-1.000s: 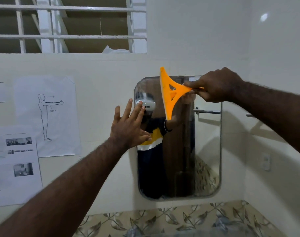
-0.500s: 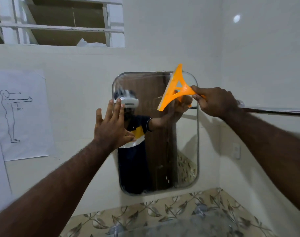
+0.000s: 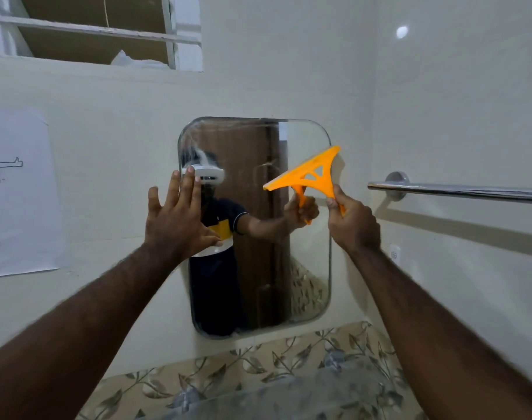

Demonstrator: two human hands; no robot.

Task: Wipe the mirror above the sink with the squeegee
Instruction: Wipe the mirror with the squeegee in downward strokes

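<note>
mirror: the mirror (image 3: 252, 268) hangs upright on the pale wall, taller than wide, its long axis running top to bottom; a faint smeary haze shows near its top left corner.
squeegee: the orange squeegee (image 3: 307, 174) is over the upper right part of the glass, up and to the left of the hand that holds it.
blade axis: its blade edge slants, low at the left end and high at the right end near the mirror's right rim, so it lies across the mirror's long axis but tilted; i cannot tell whether the blade touches the glass.
right hand: the right hand (image 3: 354, 222) is closed around the squeegee's handle, just below the blade, at the mirror's right edge.
left hand: the left hand (image 3: 179, 219) is open, 5 fingers spread, flat at the mirror's left edge, half on wall and half over glass, holding nothing.
nearer hand: the right hand alone has the tool; the left looks like a brace.
coming move: i'd judge the blade wants levelling, then a pull down the glass along the long axis, since most of the mirror lies below it.
risk: the towel rail (image 3: 458, 189) sits just right of the mirror, near the right forearm's path.
</note>
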